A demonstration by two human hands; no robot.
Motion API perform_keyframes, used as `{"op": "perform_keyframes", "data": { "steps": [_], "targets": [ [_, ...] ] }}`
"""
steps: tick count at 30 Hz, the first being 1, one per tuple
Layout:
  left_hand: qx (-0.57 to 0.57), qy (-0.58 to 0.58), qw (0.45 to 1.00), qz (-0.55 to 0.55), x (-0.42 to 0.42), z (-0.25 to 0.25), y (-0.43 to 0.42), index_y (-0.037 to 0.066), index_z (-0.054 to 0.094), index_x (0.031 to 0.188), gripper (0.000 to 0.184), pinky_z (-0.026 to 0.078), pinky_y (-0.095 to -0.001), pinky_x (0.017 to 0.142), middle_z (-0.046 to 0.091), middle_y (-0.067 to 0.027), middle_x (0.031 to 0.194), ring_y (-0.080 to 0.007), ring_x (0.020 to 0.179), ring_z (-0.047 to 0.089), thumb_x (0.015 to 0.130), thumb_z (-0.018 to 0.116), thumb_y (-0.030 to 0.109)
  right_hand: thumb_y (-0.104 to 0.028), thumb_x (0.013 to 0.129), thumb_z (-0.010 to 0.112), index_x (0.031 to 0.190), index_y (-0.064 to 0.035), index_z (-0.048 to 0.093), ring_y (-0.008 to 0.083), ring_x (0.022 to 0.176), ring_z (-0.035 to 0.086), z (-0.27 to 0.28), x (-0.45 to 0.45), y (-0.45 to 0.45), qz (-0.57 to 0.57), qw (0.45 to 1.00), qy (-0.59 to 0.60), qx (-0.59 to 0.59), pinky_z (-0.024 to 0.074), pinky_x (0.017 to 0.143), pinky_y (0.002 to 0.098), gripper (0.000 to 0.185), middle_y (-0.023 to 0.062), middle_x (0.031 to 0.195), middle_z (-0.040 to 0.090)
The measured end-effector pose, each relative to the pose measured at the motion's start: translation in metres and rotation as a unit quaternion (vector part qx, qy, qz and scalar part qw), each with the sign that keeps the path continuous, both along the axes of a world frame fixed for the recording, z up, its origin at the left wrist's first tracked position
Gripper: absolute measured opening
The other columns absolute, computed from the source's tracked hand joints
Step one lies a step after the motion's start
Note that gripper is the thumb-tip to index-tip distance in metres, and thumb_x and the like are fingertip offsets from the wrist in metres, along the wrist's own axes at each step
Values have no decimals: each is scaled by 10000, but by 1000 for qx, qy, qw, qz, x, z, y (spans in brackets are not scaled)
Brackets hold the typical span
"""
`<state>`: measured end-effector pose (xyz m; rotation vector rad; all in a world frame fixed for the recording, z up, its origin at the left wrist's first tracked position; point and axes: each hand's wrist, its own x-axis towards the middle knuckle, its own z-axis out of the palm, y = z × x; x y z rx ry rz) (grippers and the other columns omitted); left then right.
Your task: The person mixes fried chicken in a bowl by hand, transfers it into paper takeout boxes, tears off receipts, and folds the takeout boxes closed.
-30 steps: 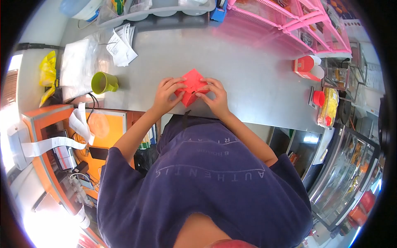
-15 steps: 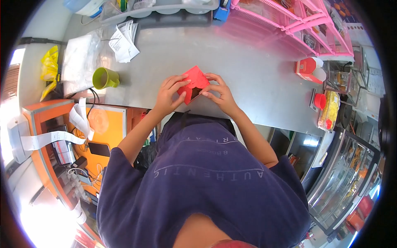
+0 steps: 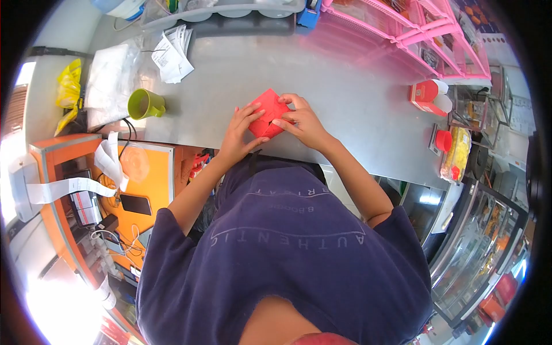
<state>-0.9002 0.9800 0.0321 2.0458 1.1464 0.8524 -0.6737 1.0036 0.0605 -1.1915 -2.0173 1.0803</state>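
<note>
A small red folded paper box is held between both hands near the front edge of the metal table. My left hand grips its left side, fingers on top and thumb at the lower edge. On the right side, my right hand pinches the box, with thumb and fingertips at a flap. A narrow dark gap shows between the flaps. What is inside cannot be made out.
To the left stand a green cup, papers and a plastic-wrapped white stack. Pink racks and a grey tray line the back. An open red carton stands at right. A phone lies lower left.
The flaps of the red box have come closer together, and the dark opening has narrowed. My right hand has moved inward over the box; my left hand's fingers have spread along its side.
</note>
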Motion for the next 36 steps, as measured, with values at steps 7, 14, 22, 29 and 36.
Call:
{"op": "perform_keyframes", "data": {
  "steps": [7,14,22,29,36],
  "targets": [
    [4,-17,1000,25,5,9,-1,117,553,1253,599,208,-540,1116,492,-100,1365,-315,1305,412,716,776,257,-218,768,756,828,-52,592,264,1108,507,3,-2,-4,-55,983,168,-56,422,930,370,241,113,1163,541],
    [17,-45,996,78,15,7,-6,99,598,1177,457,321,-460,1053,542,-99,1288,-301,1225,479,747,740,164,-164,723,790,948,-80,573,179,956,545,-32,-11,-4,-160,969,183,-47,459,805,321,324,54,1045,560],
    [12,45,985,165,32,25,-30,100,649,1130,343,406,-400,922,573,-103,1190,-282,1041,530,789,686,119,-253,659,836,996,-68,549,221,917,540,-22,-18,14,-199,974,60,86,465,768,331,479,82,1012,547],
    [20,33,999,-22,12,25,13,98,611,1155,382,414,-414,954,545,-115,1206,-292,1057,534,783,699,97,-270,757,780,1085,-12,498,241,1006,545,-17,-31,-27,-379,923,64,7,462,832,354,504,117,1065,545],
    [-131,-144,963,187,33,19,-2,91,525,1232,574,449,-396,922,517,-118,1258,-308,1023,554,718,775,148,-161,804,727,1137,-7,512,224,1017,566,-27,-36,-22,-284,933,213,-60,462,873,337,425,115,1059,575]
  ]
}}
